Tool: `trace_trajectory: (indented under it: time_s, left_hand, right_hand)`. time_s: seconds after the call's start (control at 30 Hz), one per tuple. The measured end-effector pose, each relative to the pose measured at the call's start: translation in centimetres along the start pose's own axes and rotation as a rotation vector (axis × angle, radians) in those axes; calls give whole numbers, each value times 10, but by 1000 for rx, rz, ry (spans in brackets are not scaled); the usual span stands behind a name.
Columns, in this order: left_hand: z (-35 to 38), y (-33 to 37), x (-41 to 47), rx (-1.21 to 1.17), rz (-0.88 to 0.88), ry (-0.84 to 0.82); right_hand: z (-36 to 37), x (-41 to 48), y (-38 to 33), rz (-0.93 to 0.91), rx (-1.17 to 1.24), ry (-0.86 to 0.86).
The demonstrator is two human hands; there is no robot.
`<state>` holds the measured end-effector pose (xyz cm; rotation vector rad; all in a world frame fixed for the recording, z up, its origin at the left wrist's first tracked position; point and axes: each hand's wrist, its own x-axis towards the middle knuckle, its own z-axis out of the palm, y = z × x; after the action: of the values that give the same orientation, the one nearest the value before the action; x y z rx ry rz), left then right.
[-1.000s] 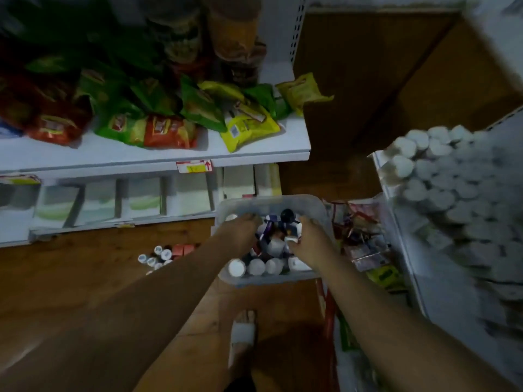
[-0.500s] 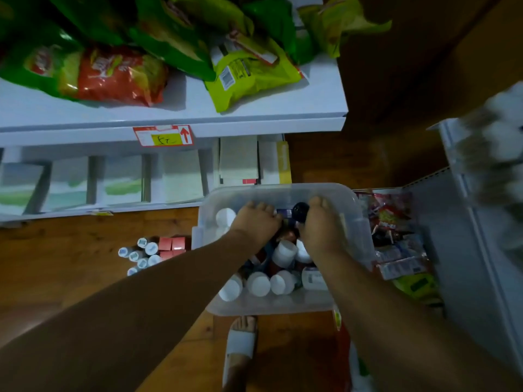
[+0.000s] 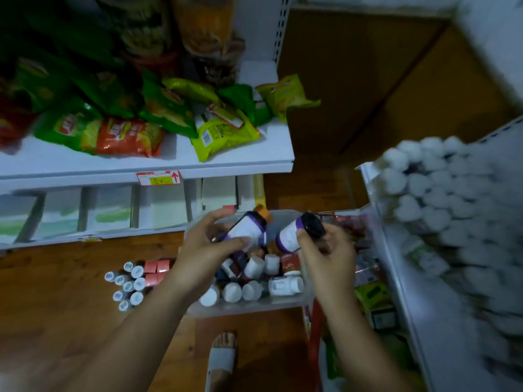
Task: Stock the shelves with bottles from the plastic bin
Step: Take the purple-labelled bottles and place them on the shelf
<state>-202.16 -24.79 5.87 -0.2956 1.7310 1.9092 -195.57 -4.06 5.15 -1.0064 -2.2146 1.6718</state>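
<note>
A clear plastic bin (image 3: 249, 306) sits on the wooden floor, filled with several small bottles, most with white caps. My left hand (image 3: 203, 250) holds a dark bottle with a white label and an orange cap (image 3: 249, 227) above the bin. My right hand (image 3: 325, 256) grips a second dark bottle with a white and purple label and a black cap (image 3: 300, 230), tilted, just right of the first. On the right, a white shelf (image 3: 402, 278) carries rows of white-capped bottles (image 3: 441, 193), blurred.
On the left, a white shelf (image 3: 169, 162) holds snack bags (image 3: 220, 131), with flat boxes on the lower level. Small vials and red boxes (image 3: 135, 278) lie on the floor left of the bin. A sandalled foot (image 3: 223, 355) is below the bin. Packets fill the low right shelf.
Both hands were down inside the bin among the bottles. Each has now come up holding a dark bottle above the bin. The view has tilted up.
</note>
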Motion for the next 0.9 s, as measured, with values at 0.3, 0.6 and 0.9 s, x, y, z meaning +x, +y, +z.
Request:
trace_trajectory:
  time_s: [0.3, 0.6, 0.9]
  left_hand:
    - [97, 114, -112, -341, -16, -446]
    - [240, 204, -263, -183, 266, -942]
    - [356, 167, -392, -6, 389, -1243]
  right_hand:
    - [-149, -121, -142, 180, 938, 89]
    - [-286, -247, -201, -157, 725, 108]
    - [-429, -359, -172, -323, 609, 489]
